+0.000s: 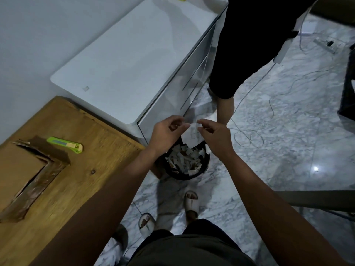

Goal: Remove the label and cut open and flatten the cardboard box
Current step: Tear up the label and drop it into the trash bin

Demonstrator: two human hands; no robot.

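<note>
The cardboard box (21, 169), with brown tape across it, lies on the wooden table (92, 169) at the left. Beside it rests a green utility knife (65, 144). Both my hands are away from the box, held over a black bin (187, 169) on the floor. Between them hangs a white label (193, 136). My left hand (167, 133) pinches its top edge with thumb and forefinger. My right hand (213, 137) pinches the same edge close beside it. The lower part of the label dangles just above the bin.
The bin is full of torn white paper scraps. A white cabinet (124, 60) stands beyond the table. Another person's leg (247, 50) is right behind the bin. Thin cables (249, 137) loop over the marble floor. My feet in slippers (191, 203) stand before the bin.
</note>
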